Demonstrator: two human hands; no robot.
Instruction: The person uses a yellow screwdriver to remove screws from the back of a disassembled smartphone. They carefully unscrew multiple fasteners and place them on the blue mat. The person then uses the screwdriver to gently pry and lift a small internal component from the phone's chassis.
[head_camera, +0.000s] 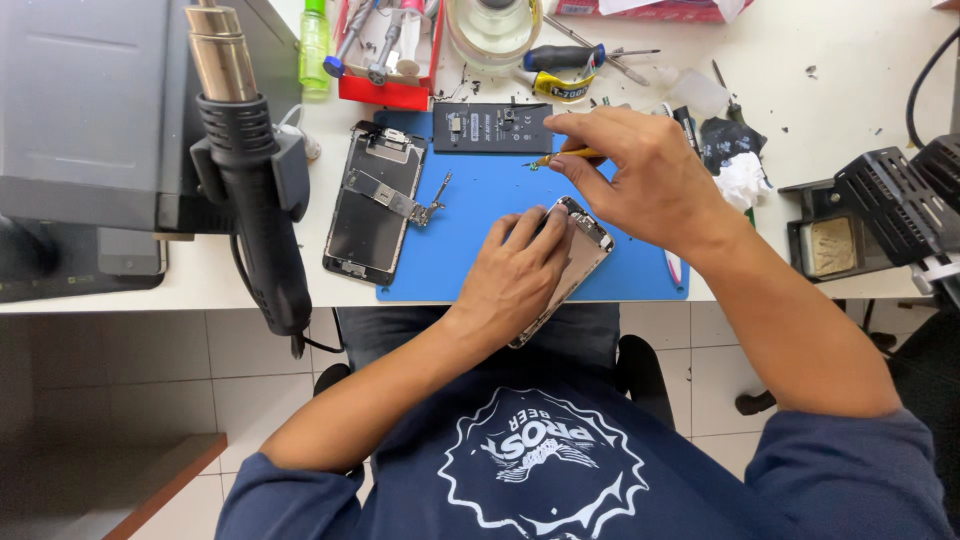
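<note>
Phone housing (580, 250): thin metal shell, rounded corners, centre of frame, overhanging the near edge of the blue mat (480, 190); left hand (520, 270) pressed flat over it, gripping. Right hand (640, 170) pinches a yellow-handled tool (565, 156), tip just above the housing. Step judged: fine internal work; next calls for a steady, light tip. Centre-left: detached glossy screen assembly (368, 205); upper centre: flat black battery (492, 127); upper left: black hot-air gun (250, 190)
</note>
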